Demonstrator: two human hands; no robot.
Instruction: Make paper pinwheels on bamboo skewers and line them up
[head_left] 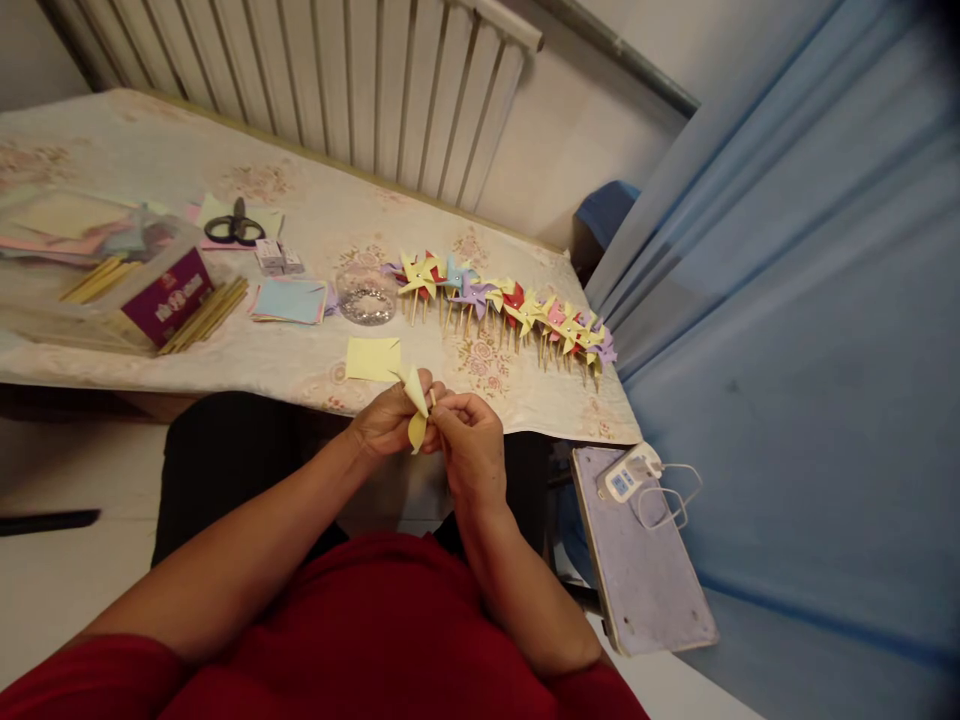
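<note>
In front of my lap, at the table's front edge, my left hand (391,415) is closed on a folded yellow paper pinwheel (415,390). My right hand (471,432) meets it there, thumb and fingers pinched together around what looks like a thin wooden stick (433,398); only a short pale end shows, and the fingers hide the rest. Just beyond my hands a yellow paper square (373,359) with slit corners lies flat. A clear round dish (367,299) of small shiny pieces stands behind it.
Finished pinwheels (474,291) line the table's right part. To the left are a stack of paper squares (288,301), small boxes (277,256), scissors (235,228), wooden sticks (206,315) and a clear plastic bin (90,325). A stool (652,575) at right bears a power strip (630,474).
</note>
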